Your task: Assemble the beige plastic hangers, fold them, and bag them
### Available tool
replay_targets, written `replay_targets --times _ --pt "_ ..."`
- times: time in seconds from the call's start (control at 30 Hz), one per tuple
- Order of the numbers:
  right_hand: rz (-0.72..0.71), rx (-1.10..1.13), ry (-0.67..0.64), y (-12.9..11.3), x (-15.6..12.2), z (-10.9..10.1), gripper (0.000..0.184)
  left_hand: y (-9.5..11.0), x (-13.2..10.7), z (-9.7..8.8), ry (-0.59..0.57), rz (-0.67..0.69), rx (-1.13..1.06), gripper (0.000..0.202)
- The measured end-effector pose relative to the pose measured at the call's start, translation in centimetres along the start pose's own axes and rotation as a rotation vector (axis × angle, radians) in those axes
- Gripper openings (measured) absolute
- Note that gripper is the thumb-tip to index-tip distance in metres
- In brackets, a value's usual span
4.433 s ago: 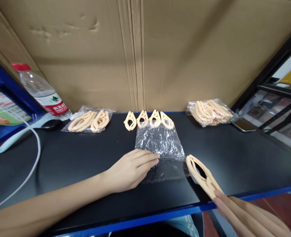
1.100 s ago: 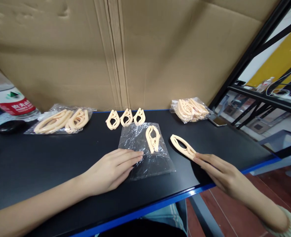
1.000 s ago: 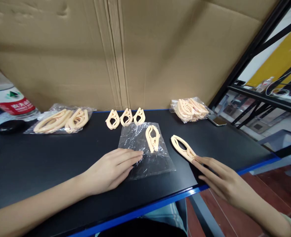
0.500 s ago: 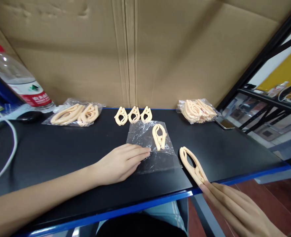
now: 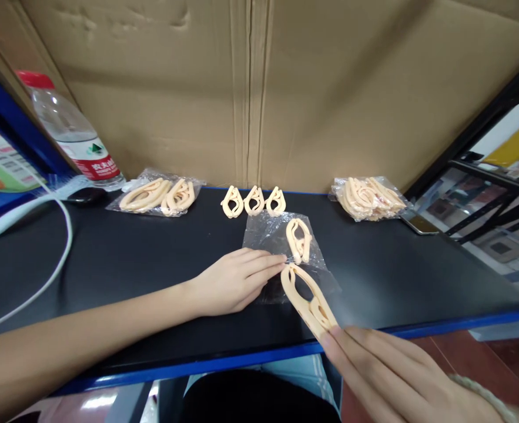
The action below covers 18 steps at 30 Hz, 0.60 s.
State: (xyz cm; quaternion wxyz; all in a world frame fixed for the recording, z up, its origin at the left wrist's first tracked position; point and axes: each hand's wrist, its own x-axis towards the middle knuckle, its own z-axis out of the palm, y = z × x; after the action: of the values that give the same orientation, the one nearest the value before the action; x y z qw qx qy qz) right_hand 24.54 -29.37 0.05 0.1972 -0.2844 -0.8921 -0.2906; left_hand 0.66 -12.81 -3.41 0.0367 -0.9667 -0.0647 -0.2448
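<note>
My right hand [image 5: 387, 370] pinches the lower end of a cream plastic folding hanger [image 5: 316, 291], folded up and tilted with its rounded end toward the bag. A clear plastic bag [image 5: 263, 232] lies flat on the black table, and another folded hanger [image 5: 299, 241] shows in its upper part. Fingers stretched out, my left hand [image 5: 237, 279] rests on the left side of this bag, its tips close to the held hanger; the thumb is hidden. Behind the bag stand three small folded cream pieces [image 5: 254, 201] in a row.
Bagged hangers [image 5: 153, 197] lie at the back left, more bagged hangers [image 5: 369, 198] at the back right beside a phone-like slab [image 5: 420, 224]. A red-capped water bottle [image 5: 80, 138], a dark mouse-like object [image 5: 87, 196] and a white cable [image 5: 60, 264] are left. Cardboard [image 5: 330, 88] walls the back.
My right hand has brought the folding hanger leftward, over the lower part of the bag and near my left fingertips. My left hand stays on the bag. The view has shifted slightly left.
</note>
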Motion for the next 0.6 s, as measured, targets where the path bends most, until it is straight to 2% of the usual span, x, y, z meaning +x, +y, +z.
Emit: replay_targets --times 0.13,0.33,0.53,0.6 --pt "-0.095 0.064 -0.015 0.6 3.0 2.2 0.044 0.0 -0.1 0.1 0.026 0.024 0.002 0.041" --pt "-0.111 -0.117 0.002 0.9 5.8 7.0 0.024 0.0 -0.3 0.1 0.047 0.026 -0.015 0.05" --pt "0.031 -0.17 -0.183 0.5 7.5 9.9 0.024 -0.1 -0.4 0.2 0.059 0.001 -0.038 0.055" --pt "0.083 -0.082 -0.284 0.7 7.7 10.5 0.026 -0.1 -0.4 0.3 0.053 0.003 -0.052 0.054"
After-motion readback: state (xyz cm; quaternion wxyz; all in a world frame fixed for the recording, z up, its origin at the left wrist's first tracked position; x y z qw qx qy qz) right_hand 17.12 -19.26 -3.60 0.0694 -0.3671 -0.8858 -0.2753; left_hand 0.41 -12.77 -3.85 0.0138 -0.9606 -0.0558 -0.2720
